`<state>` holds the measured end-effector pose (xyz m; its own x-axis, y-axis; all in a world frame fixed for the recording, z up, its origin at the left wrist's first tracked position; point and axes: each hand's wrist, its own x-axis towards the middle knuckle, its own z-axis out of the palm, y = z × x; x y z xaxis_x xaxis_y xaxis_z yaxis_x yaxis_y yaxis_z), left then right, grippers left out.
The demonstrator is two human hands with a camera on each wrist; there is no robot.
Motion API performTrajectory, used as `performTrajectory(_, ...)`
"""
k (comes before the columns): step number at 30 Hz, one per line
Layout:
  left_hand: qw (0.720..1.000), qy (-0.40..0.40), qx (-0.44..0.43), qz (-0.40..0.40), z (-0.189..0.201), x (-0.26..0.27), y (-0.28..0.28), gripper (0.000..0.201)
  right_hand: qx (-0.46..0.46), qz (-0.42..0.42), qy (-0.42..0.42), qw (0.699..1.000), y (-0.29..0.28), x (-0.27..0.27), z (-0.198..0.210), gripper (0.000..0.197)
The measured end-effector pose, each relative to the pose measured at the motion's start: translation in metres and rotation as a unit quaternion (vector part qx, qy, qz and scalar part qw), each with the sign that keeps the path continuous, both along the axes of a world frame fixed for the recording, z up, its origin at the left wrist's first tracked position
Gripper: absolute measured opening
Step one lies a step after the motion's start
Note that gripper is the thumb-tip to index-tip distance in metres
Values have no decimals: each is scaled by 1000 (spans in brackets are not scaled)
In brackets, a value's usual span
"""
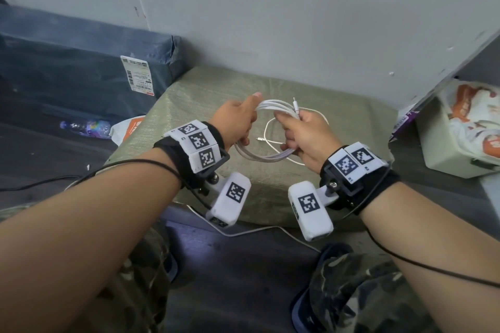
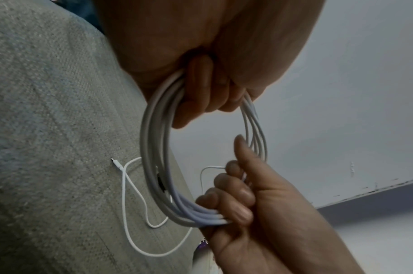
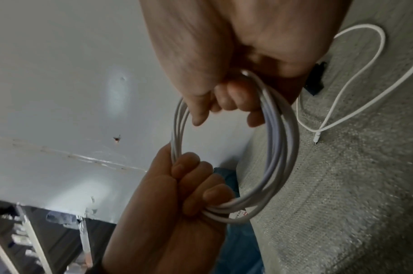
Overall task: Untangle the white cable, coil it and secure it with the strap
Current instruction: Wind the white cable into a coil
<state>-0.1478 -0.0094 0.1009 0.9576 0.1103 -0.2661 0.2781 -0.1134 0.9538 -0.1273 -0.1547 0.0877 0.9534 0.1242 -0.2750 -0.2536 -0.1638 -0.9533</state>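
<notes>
The white cable (image 1: 273,105) is wound into a round coil of several turns, held above a green woven sack (image 1: 270,186). My left hand (image 1: 238,121) grips the coil's left side, fingers curled round the strands (image 2: 154,148). My right hand (image 1: 305,132) grips the opposite side, fingers wrapped round the bundle (image 3: 280,148). One plug end (image 1: 296,105) sticks up by the right thumb. A thinner white cable (image 1: 270,143) lies loose on the sack below. A small black piece (image 3: 316,79), possibly the strap, lies on the sack, partly hidden by my right hand.
A blue wrapped parcel (image 1: 81,67) with a label stands at the left against the grey wall. A plastic bottle (image 1: 86,127) and an orange-white bag (image 1: 130,127) lie beside the sack. At the right stands a pale box (image 1: 454,149) holding a printed bag.
</notes>
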Motion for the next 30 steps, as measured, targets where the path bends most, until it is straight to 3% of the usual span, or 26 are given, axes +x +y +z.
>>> performTrajectory(6,998,28,40,-43,-8,-3,3,48,-203,33,-110,972,2,-2,2,25)
performTrajectory(9,989,10,132,-63,-13,-3,4,34,-322,96,-181,924,-2,3,-1,32)
performTrajectory(12,977,-25,200,-65,-13,-3,1,14,-436,170,-218,856,-3,4,-4,25)
performTrajectory(22,975,-18,162,-151,2,-5,-7,27,-474,252,-250,806,-9,-10,-7,22)
performTrajectory(27,929,-24,253,-269,4,-11,-8,23,-492,283,-256,782,-6,-14,-7,28)
performTrajectory(30,912,-36,269,-306,4,-14,-6,23,-480,278,-244,795,-5,-15,-4,33)
